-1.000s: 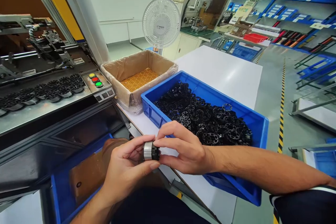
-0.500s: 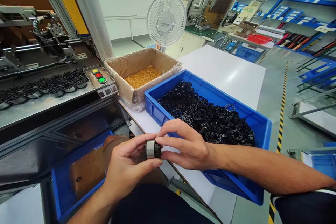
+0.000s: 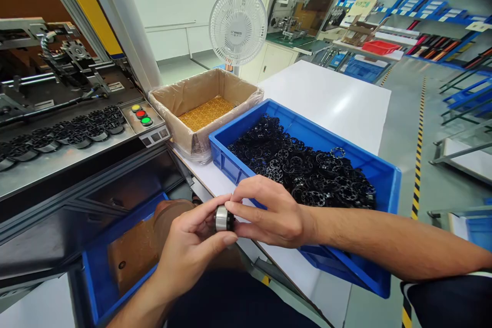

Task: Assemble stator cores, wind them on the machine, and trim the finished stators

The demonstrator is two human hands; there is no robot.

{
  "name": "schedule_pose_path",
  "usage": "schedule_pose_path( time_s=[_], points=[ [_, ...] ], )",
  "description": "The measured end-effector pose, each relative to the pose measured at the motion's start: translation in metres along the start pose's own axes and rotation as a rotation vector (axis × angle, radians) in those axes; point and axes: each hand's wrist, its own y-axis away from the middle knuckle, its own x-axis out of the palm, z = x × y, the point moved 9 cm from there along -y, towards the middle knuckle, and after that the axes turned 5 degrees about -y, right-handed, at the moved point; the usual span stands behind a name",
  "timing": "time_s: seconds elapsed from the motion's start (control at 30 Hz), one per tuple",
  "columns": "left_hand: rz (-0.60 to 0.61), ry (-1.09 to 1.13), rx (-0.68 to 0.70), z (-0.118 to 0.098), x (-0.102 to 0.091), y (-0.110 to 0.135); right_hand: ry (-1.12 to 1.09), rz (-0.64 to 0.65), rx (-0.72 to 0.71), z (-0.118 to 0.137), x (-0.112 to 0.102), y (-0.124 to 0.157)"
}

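A short silver ring with a black toothed plastic end, which looks like a motor stator core [image 3: 222,219], sits between my hands above the table edge. My left hand [image 3: 182,246] is closed around it from the left, with the thumb below and the index finger on top. From the right, my right hand [image 3: 272,212] pinches at the black end with its fingertips. The core's far side is hidden by my fingers. Just behind my right hand stands a blue bin [image 3: 221,159] heaped with black plastic rings [image 3: 292,161].
A plastic-lined cardboard box [image 3: 172,105] holds yellow ring pieces [image 3: 207,113]. To the left, several similar cores [image 3: 77,133] line a machine ledge beside coloured push buttons [image 3: 141,114]. Below is another blue bin [image 3: 90,282]. A white fan [image 3: 238,25] stands behind the white table [image 3: 326,87].
The core has turned slightly between my fingers, and less of its black end shows. Both hands keep their hold. The view has shifted a little.
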Motion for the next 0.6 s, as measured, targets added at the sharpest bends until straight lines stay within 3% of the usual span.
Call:
schedule_pose_path(
  time_s=[0.13,0.2,0.23,0.3,0.37,0.4,0.43,0.5,0.6],
  points=[
    [0.048,-0.128,0.027,-0.001,0.002,0.011,-0.043,-0.008,0.016,0.0,-0.005,-0.001],
    [-0.032,-0.299,0.082,-0.011,-0.024,0.015,-0.045,-0.002,0.06,-0.001,-0.011,-0.001],
    [-0.138,-0.441,0.132,-0.021,-0.048,0.016,-0.03,0.01,0.093,-0.003,-0.014,0.0],
    [-0.468,-0.804,0.239,-0.052,-0.113,0.023,0.01,0.055,0.154,-0.011,-0.016,0.005],
    [-0.825,-1.141,0.236,-0.081,-0.185,0.036,0.029,0.072,0.161,-0.018,-0.018,0.01],
    [-0.941,-1.264,0.173,-0.091,-0.219,0.039,0.032,0.069,0.15,-0.02,-0.018,0.012],
    [-1.017,-1.37,0.083,-0.096,-0.25,0.039,0.033,0.067,0.137,-0.022,-0.017,0.015],
    [-1.049,-1.426,0.013,-0.101,-0.298,0.032,0.042,0.066,0.113,-0.024,-0.015,0.021],
    [-0.998,-1.453,-0.005,-0.097,-0.334,0.008,0.057,0.077,0.127,-0.028,-0.01,0.029]
  ],
)
